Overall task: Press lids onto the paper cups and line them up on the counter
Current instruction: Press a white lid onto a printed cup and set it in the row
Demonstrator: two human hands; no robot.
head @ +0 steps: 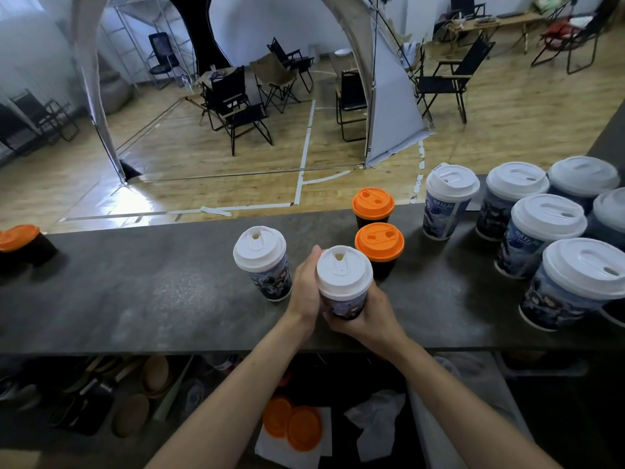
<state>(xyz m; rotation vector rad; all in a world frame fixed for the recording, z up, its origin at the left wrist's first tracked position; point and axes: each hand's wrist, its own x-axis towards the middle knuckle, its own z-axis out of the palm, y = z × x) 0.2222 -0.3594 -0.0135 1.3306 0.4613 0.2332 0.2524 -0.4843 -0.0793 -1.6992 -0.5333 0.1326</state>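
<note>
Two hands | fingers (306,282) wrap lidded cup (343,282) | upright on counter (169,282)

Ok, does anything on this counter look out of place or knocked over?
One thing: at the far left end of the counter, a dark cup with an orange lid looks tipped over or leaning hard, apart from the rest. The other lidded cups stand upright, and no spill shows. Both hands hold the white-lidded cup.

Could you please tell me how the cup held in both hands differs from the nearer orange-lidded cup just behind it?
The held cup has a white lid and a printed blue wall; the orange-lidded cup has a dark, plain wall. The held cup looks taller. The left hand and right hand clasp the held cup; the orange-lidded cup stands untouched. Both have lids on and stand upright on the counter.
</note>
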